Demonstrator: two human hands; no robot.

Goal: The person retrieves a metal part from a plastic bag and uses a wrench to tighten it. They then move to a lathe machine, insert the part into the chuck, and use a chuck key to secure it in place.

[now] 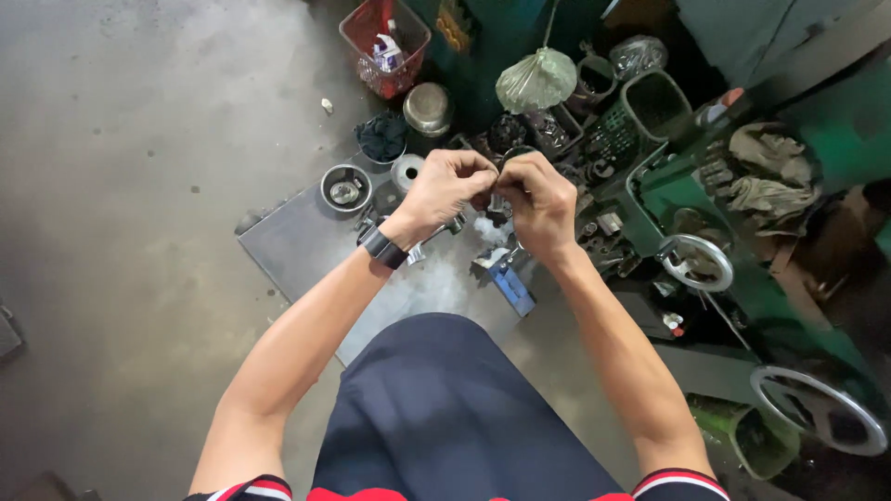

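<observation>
Left hand and right hand pinch together on a small dark part, mostly hidden, axis unclear; metal cups at ten o'clock; green machine at three.

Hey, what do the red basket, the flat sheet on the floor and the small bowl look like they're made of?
Red basket: plastic, likely; see-through mesh walls. Flat sheet: dull grey metal by its look, smudged. Small bowl: probably steel, with a shiny reflective rim.

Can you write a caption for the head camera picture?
Both hands pinch a small metal part above a metal plate.
</observation>
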